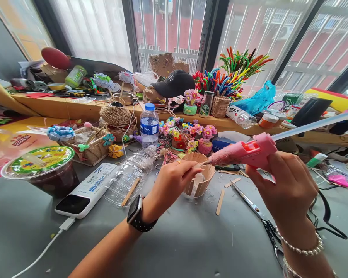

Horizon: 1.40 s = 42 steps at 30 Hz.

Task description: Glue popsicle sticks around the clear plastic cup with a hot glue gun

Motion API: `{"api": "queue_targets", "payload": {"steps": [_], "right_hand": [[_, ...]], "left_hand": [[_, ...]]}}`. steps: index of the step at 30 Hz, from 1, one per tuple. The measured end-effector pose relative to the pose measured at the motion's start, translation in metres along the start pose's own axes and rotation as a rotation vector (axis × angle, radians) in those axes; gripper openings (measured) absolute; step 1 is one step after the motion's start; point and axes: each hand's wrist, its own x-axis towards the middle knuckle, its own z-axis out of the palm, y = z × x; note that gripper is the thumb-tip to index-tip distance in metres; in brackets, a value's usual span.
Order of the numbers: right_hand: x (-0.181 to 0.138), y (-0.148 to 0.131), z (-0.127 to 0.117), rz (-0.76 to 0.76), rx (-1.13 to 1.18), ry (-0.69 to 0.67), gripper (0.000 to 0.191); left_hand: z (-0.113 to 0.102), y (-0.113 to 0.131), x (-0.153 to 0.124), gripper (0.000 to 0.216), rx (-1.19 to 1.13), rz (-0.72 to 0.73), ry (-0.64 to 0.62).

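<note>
My right hand (pixel 287 189) is closed around a pink glue gun (pixel 243 152), whose nozzle points left at the tip of a wooden stick (pixel 197 165). My left hand (pixel 171 181), with a smartwatch on its wrist, pinches that stick just above a small cup-shaped basket of wooden sticks (pixel 201 178) standing on the grey table (pixel 174 243). A clear glue stick (pixel 316 124) juts out of the gun's back toward the right.
Loose wooden sticks (pixel 220 201) and scissors (pixel 263 224) lie near the basket. A cut clear plastic bottle (pixel 127 177), a power bank (pixel 85 191), a lidded bowl (pixel 43 168) and a water bottle (pixel 149 125) sit left. Twine, paper flowers, pipe cleaners and a black cap crowd the window ledge.
</note>
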Motion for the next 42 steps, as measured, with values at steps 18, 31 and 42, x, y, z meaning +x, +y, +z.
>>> {"api": "queue_targets", "payload": {"steps": [18,31,42], "right_hand": [[-0.001,0.002,-0.004,0.050,-0.031,-0.065,0.026],[-0.001,0.015,0.005,0.199,-0.126,-0.069,0.032],[0.000,0.022,0.007,0.277,-0.221,-0.087,0.037]], "left_hand": [[-0.002,0.000,-0.001,0.012,-0.021,-0.021,-0.016],[-0.007,0.000,0.000,0.014,-0.004,-0.014,0.055],[-0.013,0.003,0.002,0.014,-0.027,-0.034,0.110]]}}
